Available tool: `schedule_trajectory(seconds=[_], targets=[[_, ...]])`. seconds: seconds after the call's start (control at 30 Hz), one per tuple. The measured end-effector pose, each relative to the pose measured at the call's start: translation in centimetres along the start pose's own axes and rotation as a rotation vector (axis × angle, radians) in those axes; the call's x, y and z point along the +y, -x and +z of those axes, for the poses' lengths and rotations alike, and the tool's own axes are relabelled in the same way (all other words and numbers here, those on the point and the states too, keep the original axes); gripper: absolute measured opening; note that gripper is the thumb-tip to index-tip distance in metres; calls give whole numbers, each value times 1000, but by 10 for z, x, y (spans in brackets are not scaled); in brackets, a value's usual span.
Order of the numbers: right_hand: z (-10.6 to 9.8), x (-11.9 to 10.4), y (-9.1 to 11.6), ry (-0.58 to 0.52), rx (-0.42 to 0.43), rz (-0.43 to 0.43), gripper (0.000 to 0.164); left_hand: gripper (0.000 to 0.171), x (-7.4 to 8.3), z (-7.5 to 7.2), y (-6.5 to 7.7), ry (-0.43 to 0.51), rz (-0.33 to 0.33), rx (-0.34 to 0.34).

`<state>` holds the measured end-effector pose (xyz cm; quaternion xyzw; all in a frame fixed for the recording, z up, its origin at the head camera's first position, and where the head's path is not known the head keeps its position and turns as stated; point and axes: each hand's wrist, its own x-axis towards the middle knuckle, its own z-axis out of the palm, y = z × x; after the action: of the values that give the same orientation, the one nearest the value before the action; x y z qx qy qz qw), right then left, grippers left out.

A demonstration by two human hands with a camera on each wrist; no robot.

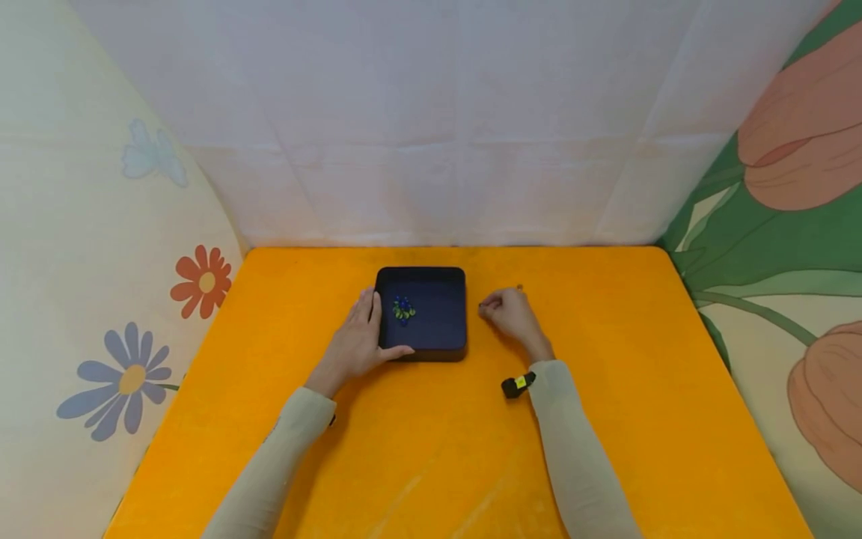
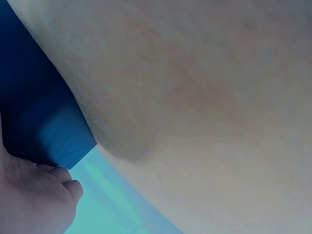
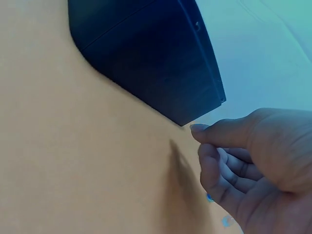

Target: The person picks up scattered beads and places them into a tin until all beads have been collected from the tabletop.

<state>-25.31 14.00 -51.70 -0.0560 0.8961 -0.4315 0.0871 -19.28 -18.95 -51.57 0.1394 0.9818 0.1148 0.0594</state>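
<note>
A square dark box (image 1: pixel 431 349) with low walls stands on the orange tabletop. Small shiny blue and yellow-green pieces (image 1: pixel 404 308), resembling glass marbles, lie clustered inside it on the left. My left hand (image 1: pixel 355 337) rests against the box's left side, fingers straight along the wall, thumb stretched along the front rim. In the left wrist view, skin covers most of the picture, with part of the box beside it. Right of the box, my right hand (image 1: pixel 509 313) pinches a small dark piece (image 1: pixel 481 306) at its fingertips; the right wrist view hides that piece.
A tiny piece (image 1: pixel 519 287) lies just behind the right hand. Small bluish bits (image 3: pixel 210 197) show past the fingers in the right wrist view. A white cloth (image 1: pixel 444 150) hangs behind the table, with flower-printed cloths at both sides.
</note>
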Motion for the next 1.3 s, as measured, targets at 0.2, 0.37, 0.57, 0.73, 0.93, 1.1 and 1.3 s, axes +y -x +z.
schedule_trajectory(seconds=[0.2,0.37,0.57,0.73,0.93,1.1,1.3], targets=[[-3,-5,-1,-5,10,4,17,136,0,0,0,-5,-4,1],[-7,-10,0,-28,10,-2,18,136,-1,0,0,-3,-6,1],[-12,-19,1,-45,9,13,18,135,-2,2,0,-2,-2,7],[-14,-25,1,-56,15,-1,18,136,-1,1,0,8,-7,3],[-15,-31,-1,-65,20,-13,18,136,0,0,0,17,-7,5],[-14,-36,-3,-69,21,-19,19,135,0,1,1,20,-4,6],[-12,-46,-4,-88,2,-28,23,136,0,2,1,24,-4,15]])
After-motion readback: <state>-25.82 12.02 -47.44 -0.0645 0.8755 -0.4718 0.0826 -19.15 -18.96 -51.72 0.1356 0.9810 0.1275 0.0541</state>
